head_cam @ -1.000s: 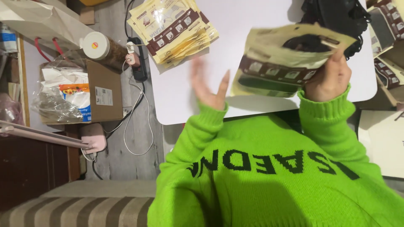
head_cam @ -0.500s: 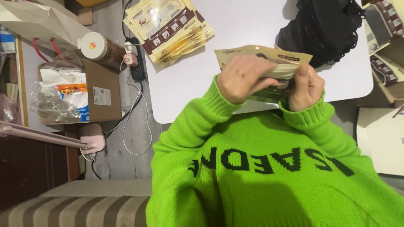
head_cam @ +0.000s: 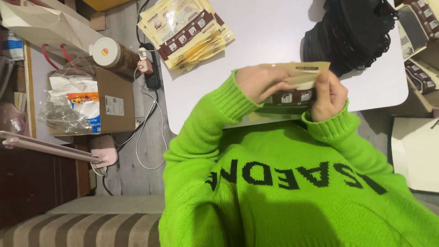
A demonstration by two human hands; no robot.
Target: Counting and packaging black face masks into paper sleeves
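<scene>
Both my hands hold one flat beige pouch point(head_cam: 299, 75) with a dark brown band, just above the near edge of the white table point(head_cam: 274, 32). My left hand point(head_cam: 258, 82) pinches the pouch's upper edge from the left. On the right side, my right hand point(head_cam: 327, 93) grips it with fingers closed on the same edge. My bright green sweater sleeves hide the pouch's lower part.
A fanned stack of similar pouches point(head_cam: 185, 32) lies at the table's far left. A heap of black material point(head_cam: 352, 32) sits at the far right, with more pouches point(head_cam: 418, 41) beyond. A cardboard box point(head_cam: 114, 103), plastic bags, a power strip point(head_cam: 150, 68) and cables are on the floor to the left.
My left hand, open and empty a second ago, has come onto the pouch. Both hands have drawn the pouch nearer to my chest, gripping its top edge.
</scene>
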